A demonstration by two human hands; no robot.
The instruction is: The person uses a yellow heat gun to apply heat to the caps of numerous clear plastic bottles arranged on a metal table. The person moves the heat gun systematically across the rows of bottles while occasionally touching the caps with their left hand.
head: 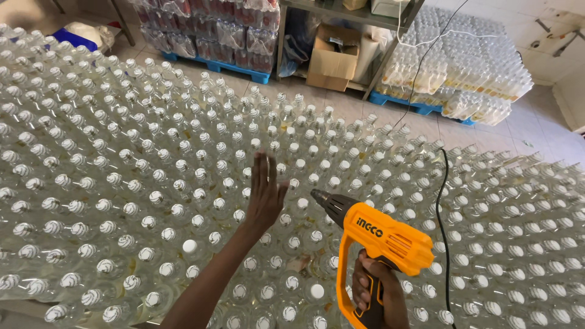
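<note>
My right hand (373, 291) grips the handle of an orange heat gun (381, 239) whose dark nozzle points left and up over a field of clear capped bottles (152, 183). My left hand (265, 192) is held flat with fingers together and raised, just left of the nozzle, above the bottle caps and holding nothing. The gun's black cord (443, 225) runs up across the bottles on the right. Most caps carry clear shrink seals; a few plain white caps show near my left forearm.
Packed bottles stand on blue pallets (420, 108) at the back right and back centre. A metal shelf with a cardboard box (332, 56) stands behind. Pale tiled floor (536, 131) shows at the far right.
</note>
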